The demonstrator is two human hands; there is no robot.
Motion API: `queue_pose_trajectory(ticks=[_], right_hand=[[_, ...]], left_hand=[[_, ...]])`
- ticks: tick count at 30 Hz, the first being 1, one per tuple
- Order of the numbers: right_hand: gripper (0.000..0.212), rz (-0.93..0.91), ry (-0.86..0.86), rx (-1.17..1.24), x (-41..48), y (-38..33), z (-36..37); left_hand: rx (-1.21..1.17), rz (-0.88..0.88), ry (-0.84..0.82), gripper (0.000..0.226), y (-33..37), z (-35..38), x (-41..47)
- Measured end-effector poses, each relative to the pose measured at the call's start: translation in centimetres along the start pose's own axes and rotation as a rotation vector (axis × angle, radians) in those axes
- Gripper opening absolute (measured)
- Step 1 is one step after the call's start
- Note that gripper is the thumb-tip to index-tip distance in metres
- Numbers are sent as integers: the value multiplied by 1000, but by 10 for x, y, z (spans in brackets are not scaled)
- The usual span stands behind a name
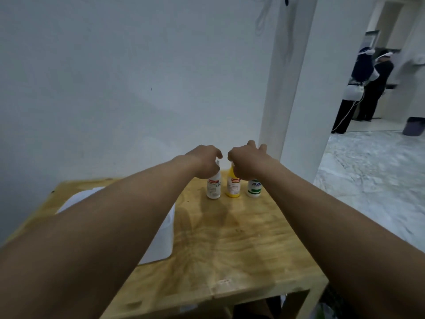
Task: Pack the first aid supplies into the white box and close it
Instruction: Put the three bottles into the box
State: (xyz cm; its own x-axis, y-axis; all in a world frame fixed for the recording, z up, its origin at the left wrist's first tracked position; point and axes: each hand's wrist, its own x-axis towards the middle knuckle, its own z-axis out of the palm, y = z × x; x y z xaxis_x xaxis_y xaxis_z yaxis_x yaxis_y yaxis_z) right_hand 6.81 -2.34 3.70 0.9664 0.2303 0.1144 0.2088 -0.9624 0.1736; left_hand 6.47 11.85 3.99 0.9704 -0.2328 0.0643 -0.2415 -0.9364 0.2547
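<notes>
**Both hands over the bottles at the far edge**

The left hand (205, 161) is out over the white bottle (213, 186), fingers curled down around its top; whether they actually press on the cap cannot be told, since the hand covers it. Right beside it, the right hand (245, 161) sits curled over the top of the yellow bottle (233, 185), knuckles up, fingers bent downward, and again the grip itself is hidden behind the back of the hand. The two hands are close together, almost thumb to thumb, with only a narrow gap between them.

Below the hands, three bottles stand upright in a row near the far edge of the wooden table (230, 245). White bottle on the left with a red band on its label, yellow bottle in the middle, also with a red band, and just to the right a shorter white bottle with a green label (254, 187), partly tucked under the right wrist. They stand close to each other without clearly touching.

Both bare forearms stretch forward from the lower corners of the view. Under the left forearm lies the white box (161, 231), on the left part of the table, well apart from the bottles; the arm hides most of it, so open or closed cannot be told.

Behind the table a pale wall (115, 77) rises.
</notes>
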Motion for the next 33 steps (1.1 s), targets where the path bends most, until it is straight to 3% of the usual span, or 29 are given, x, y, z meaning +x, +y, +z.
queue_pose_trajectory(ticks=[7,12,17,23,33], right_hand=[[16,11,20,33,-1,3,0],[12,-1,28,41,-6,1,-4],[13,-1,79,79,-11,-4,-22],[35,-34,128,331,-19,-14,-64],[31,-139,209,485,-46,-51,-119]], left_hand=[[40,57,67,28,-4,7,5],[24,48,116,29,-12,2,0],[-20,40,181,28,-18,-20,-15],[-34,15,264,28,-26,-68,-51],[-7,-57,325,26,-49,-122,-121]])
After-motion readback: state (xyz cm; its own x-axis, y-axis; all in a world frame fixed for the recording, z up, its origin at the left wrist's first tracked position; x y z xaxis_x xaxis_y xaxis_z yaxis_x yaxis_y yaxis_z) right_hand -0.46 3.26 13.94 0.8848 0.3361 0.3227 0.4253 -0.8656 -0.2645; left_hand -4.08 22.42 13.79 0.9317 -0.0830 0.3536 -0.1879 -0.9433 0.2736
